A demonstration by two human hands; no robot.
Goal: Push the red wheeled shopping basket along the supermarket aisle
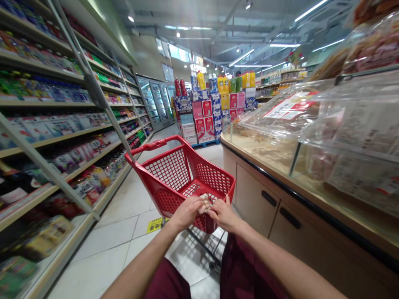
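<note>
A small crumpled whitish piece, which looks like tissue or cloth (204, 203), lies between my two hands. The fingers of my left hand (186, 212) are closed on its left side. My right hand (225, 214) pinches its right side with curled fingers. Both hands are over the near end of a red plastic shopping cart (170, 203). The cart stands at a slant before me, its handle (155, 145) at the far left end. My fingers partly cover the whitish piece, so its exact kind does not show.
Shelves of bottles and packs (62, 137) line the left side. On the right, a wooden counter (252, 182) bears plastic-wrapped goods (289, 108). Stacked drink cartons (202, 116) and glass-door fridges (157, 99) stand ahead. A yellow floor sign (154, 224) lies beside the cart.
</note>
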